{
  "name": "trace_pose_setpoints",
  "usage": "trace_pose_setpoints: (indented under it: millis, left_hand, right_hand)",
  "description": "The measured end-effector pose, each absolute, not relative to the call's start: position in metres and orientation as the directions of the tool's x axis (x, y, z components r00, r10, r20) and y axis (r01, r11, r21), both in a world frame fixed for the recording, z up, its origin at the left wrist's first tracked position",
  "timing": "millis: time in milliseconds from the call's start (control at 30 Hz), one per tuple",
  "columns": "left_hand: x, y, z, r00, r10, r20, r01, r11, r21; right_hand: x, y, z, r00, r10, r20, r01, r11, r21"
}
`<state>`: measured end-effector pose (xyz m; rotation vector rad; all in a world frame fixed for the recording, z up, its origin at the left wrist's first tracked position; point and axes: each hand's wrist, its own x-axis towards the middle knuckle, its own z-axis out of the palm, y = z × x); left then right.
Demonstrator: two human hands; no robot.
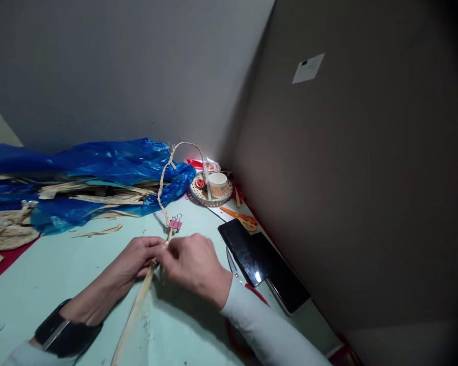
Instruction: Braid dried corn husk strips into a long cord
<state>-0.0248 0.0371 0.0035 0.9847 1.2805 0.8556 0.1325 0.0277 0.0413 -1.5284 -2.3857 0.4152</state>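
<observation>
Braided cord, pale dried-leaf fibre by the look of it, is at approx. ctr of frame: rises from btwn the hands, past a pink binder clip, then arches over toward the woven tray at ctr right. Can't tell if its far end touches the tray or the cup on it. Below the hands, a flat loose strip runs to the bottom edge of frame.

Left hand, lower ctr-left: thumb & index pinched together on the cord just below the clip. Right hand, lower ctr: fingers curled in at the same spot, but its back hides the tips, so can't tell if they're clamped.

Handling (my est.): cord v. light, springy enough to hold its arch; strip prob. soft & papery, may split if bent sharply or tugged. Not esp. slippery. Best hold = flat pinch right at the junction below the clip, w/ light tension on the strip; avoid squeezing the thin arch.

Nearby on worktop: blue plastic bag w/ more fibre strips, upper left; orange-handled scissors, ctr right.
</observation>
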Motion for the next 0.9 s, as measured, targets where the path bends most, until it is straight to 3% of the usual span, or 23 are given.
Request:
trace_pose_setpoints:
  millis: [67, 167, 267, 500, 700, 900]
  left_hand:
    - [-0.025, 0.037, 0.007, 0.127, 0.927, -0.353, -0.015, 0.357, 0.934]
    - [-0.024, 0.036, 0.01, 0.141, 0.925, -0.353, -0.038, 0.361, 0.932]
    - [-0.02, 0.035, 0.012, 0.134, 0.923, -0.362, -0.011, 0.366, 0.93]
    - [-0.015, 0.036, 0.011, 0.074, 0.933, -0.352, 0.125, 0.342, 0.931]
    - [-0.016, 0.037, 0.003, 0.044, 0.966, -0.257, 0.279, 0.235, 0.931]
    - [-0.017, 0.031, 0.008, 0.015, 0.984, -0.176, 0.404, 0.155, 0.902]
  right_hand:
    - [0.14, 0.04, 0.044, -0.252, 0.961, 0.113, 0.794, 0.273, -0.544]
    - [0.142, 0.052, 0.03, -0.369, 0.928, 0.058, 0.571, 0.275, -0.773]
    - [0.137, 0.057, 0.009, -0.453, 0.891, -0.037, 0.384, 0.158, -0.909]
    - [0.137, 0.059, -0.003, -0.387, 0.92, -0.056, 0.335, 0.084, -0.939]
    - [0.13, 0.057, -0.011, -0.22, 0.974, -0.056, 0.33, 0.02, -0.944]
    - [0.13, 0.048, 0.004, -0.174, 0.984, 0.029, 0.437, 0.104, -0.893]
